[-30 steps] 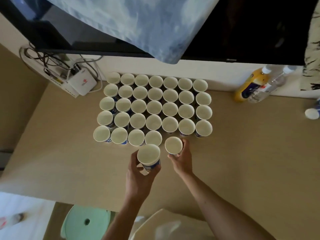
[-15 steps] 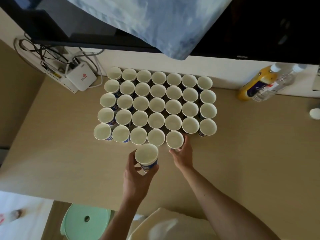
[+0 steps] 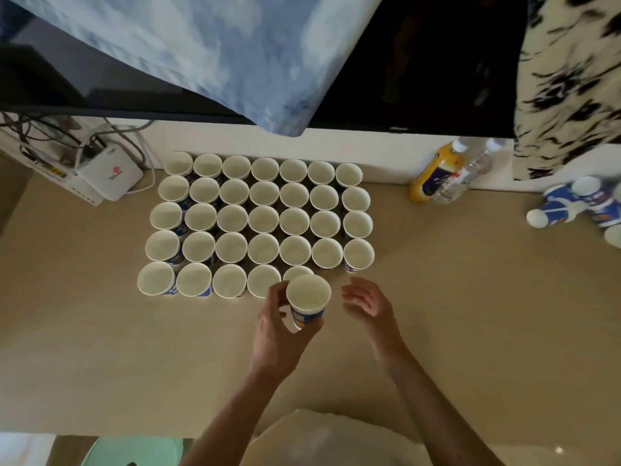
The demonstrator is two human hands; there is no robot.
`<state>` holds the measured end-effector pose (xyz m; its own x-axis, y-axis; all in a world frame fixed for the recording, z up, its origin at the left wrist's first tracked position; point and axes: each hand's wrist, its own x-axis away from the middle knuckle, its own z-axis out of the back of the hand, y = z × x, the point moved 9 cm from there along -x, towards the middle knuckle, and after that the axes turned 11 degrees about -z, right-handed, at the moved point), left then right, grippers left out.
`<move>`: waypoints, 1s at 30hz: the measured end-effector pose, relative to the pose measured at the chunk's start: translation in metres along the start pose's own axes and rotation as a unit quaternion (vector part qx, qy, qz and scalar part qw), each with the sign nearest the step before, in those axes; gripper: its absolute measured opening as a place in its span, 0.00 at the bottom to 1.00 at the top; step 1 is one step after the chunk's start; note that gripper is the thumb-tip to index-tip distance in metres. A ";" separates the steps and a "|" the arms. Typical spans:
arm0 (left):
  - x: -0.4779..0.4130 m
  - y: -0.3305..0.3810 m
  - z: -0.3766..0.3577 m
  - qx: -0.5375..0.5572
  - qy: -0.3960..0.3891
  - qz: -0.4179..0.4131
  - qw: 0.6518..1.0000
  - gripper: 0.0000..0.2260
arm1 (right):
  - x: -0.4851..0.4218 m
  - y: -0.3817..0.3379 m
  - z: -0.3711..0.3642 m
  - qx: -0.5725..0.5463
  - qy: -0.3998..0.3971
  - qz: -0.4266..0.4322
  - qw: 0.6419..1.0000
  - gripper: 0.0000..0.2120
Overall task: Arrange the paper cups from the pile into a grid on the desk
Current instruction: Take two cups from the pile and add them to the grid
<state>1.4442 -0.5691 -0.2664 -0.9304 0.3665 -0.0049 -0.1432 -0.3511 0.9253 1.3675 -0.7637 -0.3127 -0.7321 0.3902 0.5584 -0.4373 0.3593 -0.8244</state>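
The left hand (image 3: 279, 334) holds a paper cup (image 3: 307, 294) just in front of the grid (image 3: 262, 223), by its short near row, fingers (image 3: 273, 299) curled round the blue-printed wall. The right hand (image 3: 368, 306) hovers in front of the grid too, further right, fingers loosely spread and empty. The pile (image 3: 571, 206) lies well right of the grid. A cup looks light and thin-walled, apt to dent, so a gentle hold round the wall below the rim suits. Its blue print is unreadable, as is the red logo on the white box (image 3: 111, 176).

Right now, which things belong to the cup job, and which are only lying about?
Job: paper cup, held by left hand; cup grid; cup pile, far right; right hand.
Lying about: yellow bottle; clear bottle; white box.
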 end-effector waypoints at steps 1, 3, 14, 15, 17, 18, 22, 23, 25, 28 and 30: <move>-0.003 0.006 -0.009 -0.001 -0.014 -0.011 1.000 0.29 | 0.006 -0.008 -0.008 0.017 -0.055 0.001 0.998 0.29; -0.005 0.016 -0.026 -0.001 -0.044 -0.035 0.998 0.30 | 0.015 -0.016 -0.018 0.054 -0.115 0.004 0.992 0.32; 0.011 0.005 -0.030 -0.058 -0.079 -0.038 0.994 0.33 | -0.002 0.007 0.005 0.056 0.037 0.030 0.997 0.30; 0.014 0.002 -0.025 -0.059 -0.069 -0.031 0.995 0.33 | -0.007 0.014 0.007 0.063 0.055 0.024 0.996 0.29; 0.019 -0.004 -0.013 -0.058 -0.049 -0.017 0.997 0.32 | -0.018 0.027 0.007 0.073 0.081 0.010 0.994 0.29; 0.022 -0.007 -0.008 -0.058 -0.040 -0.010 0.998 0.31 | -0.022 0.033 0.006 0.075 0.091 0.004 0.993 0.30; 0.033 -0.017 0.009 -0.057 -0.013 0.016 0.998 0.30 | -0.039 0.049 -0.002 0.096 0.116 -0.003 0.989 0.32; 0.036 -0.019 0.013 -0.057 -0.009 0.020 0.998 0.29 | -0.041 0.050 -0.004 0.103 0.123 -0.001 0.987 0.32; 0.040 -0.020 0.020 -0.060 -0.007 0.026 0.998 0.29 | -0.044 0.049 -0.007 0.116 0.136 0.008 0.984 0.30; 0.046 -0.024 0.031 -0.061 -0.001 0.037 0.997 0.27 | -0.050 0.048 -0.009 0.129 0.143 0.018 0.981 0.28; 0.051 -0.029 0.037 -0.059 0.006 0.047 0.997 0.26 | -0.053 0.051 -0.011 0.131 0.140 0.012 0.981 0.27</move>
<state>1.4138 -0.5086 -0.2792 -0.9455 0.3168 0.0748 -0.0930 -0.4830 0.8707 1.3896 -0.7570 -0.3837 -0.5877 0.6265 0.5119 -0.5675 0.1317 -0.8128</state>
